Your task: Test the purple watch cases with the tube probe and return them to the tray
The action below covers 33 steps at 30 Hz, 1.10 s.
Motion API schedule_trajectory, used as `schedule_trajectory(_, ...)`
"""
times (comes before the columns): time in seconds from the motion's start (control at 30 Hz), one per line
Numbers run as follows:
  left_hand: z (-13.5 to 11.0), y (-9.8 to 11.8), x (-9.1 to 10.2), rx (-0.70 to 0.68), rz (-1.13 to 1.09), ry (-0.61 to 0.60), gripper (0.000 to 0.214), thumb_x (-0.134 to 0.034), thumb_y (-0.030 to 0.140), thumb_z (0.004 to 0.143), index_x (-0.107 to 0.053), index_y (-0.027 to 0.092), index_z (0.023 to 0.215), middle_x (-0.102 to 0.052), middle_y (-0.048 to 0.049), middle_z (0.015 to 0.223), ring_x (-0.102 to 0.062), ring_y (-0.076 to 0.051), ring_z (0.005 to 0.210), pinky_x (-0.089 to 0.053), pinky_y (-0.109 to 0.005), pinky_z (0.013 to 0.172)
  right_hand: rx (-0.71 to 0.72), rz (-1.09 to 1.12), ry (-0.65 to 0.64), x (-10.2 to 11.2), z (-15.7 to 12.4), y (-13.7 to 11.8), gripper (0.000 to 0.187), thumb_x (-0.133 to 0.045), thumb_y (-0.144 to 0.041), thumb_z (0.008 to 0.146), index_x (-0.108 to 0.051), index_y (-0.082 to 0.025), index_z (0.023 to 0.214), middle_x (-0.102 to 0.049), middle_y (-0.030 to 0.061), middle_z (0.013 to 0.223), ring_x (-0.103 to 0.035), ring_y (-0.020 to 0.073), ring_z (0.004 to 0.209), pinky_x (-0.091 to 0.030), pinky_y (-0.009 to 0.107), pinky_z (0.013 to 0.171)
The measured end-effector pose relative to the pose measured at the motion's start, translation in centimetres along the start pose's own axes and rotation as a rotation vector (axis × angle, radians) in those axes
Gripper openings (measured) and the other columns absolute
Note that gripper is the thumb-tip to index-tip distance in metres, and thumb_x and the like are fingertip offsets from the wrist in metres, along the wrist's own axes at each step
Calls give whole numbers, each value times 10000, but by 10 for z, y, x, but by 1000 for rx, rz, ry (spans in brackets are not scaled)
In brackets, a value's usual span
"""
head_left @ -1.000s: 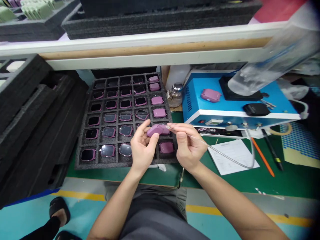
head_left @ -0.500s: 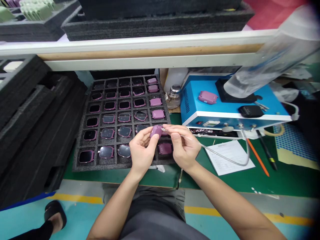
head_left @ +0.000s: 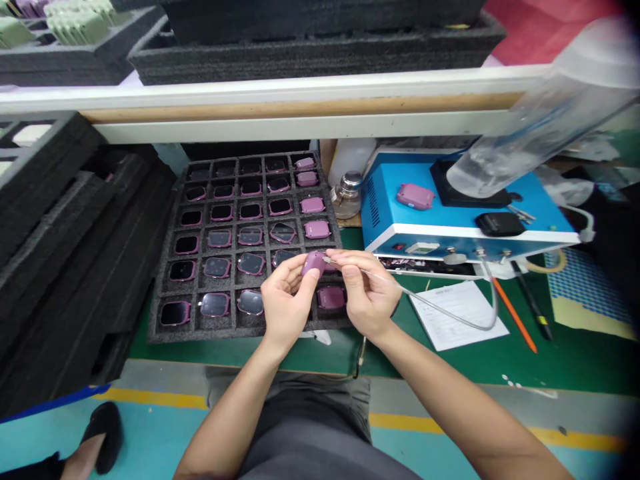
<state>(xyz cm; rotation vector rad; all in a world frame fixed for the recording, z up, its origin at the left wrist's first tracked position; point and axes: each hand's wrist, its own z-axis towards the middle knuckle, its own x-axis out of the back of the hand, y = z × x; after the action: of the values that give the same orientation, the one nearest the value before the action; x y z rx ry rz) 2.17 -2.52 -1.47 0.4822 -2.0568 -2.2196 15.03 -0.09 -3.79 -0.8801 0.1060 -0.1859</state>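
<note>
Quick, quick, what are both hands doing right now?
Left hand: closed, holding a purple watch case.
Right hand: closed, pinching a thin tube near its end, close by the case.

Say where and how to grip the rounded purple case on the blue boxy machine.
Pinch the rounded purple case across its long edges, probably from above: it lies flat on the blue boxy machine, its right end close to a black slab.

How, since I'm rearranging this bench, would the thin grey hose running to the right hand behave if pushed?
The hose is probably flexible, given its wide curve. Being thin, it looks light. Its connection to the blue box may limit travel.
</note>
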Motion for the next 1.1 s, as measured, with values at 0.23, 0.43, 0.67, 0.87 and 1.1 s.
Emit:
schedule_trajectory(0.23, 0, 1, 0, 9, 16, 5, 321, -858, 337, 834, -785, 143, 1079, -841, -126, 1076, -822, -244, 979, -666, -333, 899, -5, -7, -6, 1, 0, 0, 153, -615, -222, 1027, -766, -248, 1011, -806, 67, 990, -806, 235, 990, -683, 436, 876)
schedule_trajectory(0.43, 0, 1, 2, -12, 43, -15, 289, -831, 314, 856, -786, 149, 1089, -838, -122, 1089, -817, -231, 994, -660, -308, 892, 2, -12, -11, 0, 2, -1, 155, -618, -210, 1020, -768, -244, 1003, -802, 67, 995, -802, 230, 996, -677, 424, 878)
schedule_trajectory(0.67, 3, 0, 3, -31, 57, -16, 320, -838, 350, 845, -777, 141, 1079, -835, -132, 1076, -817, -231, 979, -659, -319, 894, 16, -10, -8, -2, 4, 0, 159, -615, -230, 1023, -770, -238, 986, -815, 73, 1005, -799, 222, 988, -671, 417, 882)
schedule_trajectory(0.87, 6, 0, 3, -19, 62, -5, 350, -851, 359, 828, -772, 136, 1087, -832, -138, 1086, -814, -232, 994, -653, -329, 926, 2, 4, -5, -3, 7, 1, 163, -615, -253, 1023, -771, -238, 977, -818, 72, 1000, -800, 216, 976, -670, 400, 871)
schedule_trajectory(1.1, 7, -2, 5, -11, 65, -1, 372, -848, 386, 827, -770, 143, 1098, -828, -141, 1099, -811, -242, 1008, -651, -346, 935, -33, 8, -11, -5, 8, -1, 177, -615, -291, 1023, -770, -232, 963, -819, 79, 990, -802, 224, 976, -667, 403, 878)
